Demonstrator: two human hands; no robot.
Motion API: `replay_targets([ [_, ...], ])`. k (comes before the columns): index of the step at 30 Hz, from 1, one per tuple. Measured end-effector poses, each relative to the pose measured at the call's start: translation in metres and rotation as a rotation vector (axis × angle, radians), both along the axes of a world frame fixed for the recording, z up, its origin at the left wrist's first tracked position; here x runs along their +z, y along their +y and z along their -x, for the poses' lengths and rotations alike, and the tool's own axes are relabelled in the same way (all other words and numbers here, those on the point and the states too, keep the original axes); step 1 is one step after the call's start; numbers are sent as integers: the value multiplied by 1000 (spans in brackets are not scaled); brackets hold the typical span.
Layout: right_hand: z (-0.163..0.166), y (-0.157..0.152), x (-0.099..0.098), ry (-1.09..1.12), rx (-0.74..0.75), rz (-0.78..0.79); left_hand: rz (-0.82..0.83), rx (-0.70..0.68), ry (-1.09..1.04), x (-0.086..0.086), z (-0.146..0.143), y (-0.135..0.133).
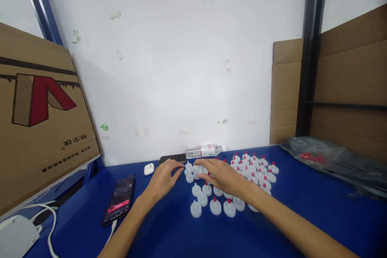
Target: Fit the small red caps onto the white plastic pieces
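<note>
Translucent white nozzle caps stand in a cluster on the blue table [169, 234]; many carry small red tips, like this front red-tipped cap [229, 208]. Several at the left have bare spouts, among them a plain cap [196, 209]. My left hand [163, 179] is at the cluster's left edge, thumb and forefinger pinched together; anything between them is too small to make out. My right hand [222, 175] reaches over the caps from the right. Its thumb and fingers close around a white cap [198, 169], partly hidden by the fingers. Other caps lie hidden beneath this hand.
Against the wall lies a water bottle [204, 151], beside a dark phone [172, 158] and a white earbud case [149, 169]. A lit phone [119, 199] with a cable is at the left. A grey plastic bag [332, 165] lies right; a cardboard box [45, 145] stands left.
</note>
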State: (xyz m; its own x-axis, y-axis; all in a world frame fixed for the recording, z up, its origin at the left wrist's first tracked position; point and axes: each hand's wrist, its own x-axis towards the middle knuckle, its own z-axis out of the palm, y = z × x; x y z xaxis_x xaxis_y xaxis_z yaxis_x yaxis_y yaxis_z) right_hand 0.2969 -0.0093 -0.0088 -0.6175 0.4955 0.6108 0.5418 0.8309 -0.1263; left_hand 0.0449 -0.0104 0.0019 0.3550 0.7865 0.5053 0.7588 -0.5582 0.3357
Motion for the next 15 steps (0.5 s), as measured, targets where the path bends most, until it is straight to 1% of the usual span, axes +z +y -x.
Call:
replay_targets([
  [4, -1, -3, 1, -26, -18, 20, 152, -95, -228, 0, -19, -7],
  [6, 0, -4, 1, -52, -14, 8, 192, -132, -285, -2, -25, -8],
  [9, 2, -4, 1, -66, -9, -29, 200, -153, -300, -4, -27, -9],
  [15, 2, -3, 2, -28, -30, -63, 196, -131, -301, -3, -25, -9],
])
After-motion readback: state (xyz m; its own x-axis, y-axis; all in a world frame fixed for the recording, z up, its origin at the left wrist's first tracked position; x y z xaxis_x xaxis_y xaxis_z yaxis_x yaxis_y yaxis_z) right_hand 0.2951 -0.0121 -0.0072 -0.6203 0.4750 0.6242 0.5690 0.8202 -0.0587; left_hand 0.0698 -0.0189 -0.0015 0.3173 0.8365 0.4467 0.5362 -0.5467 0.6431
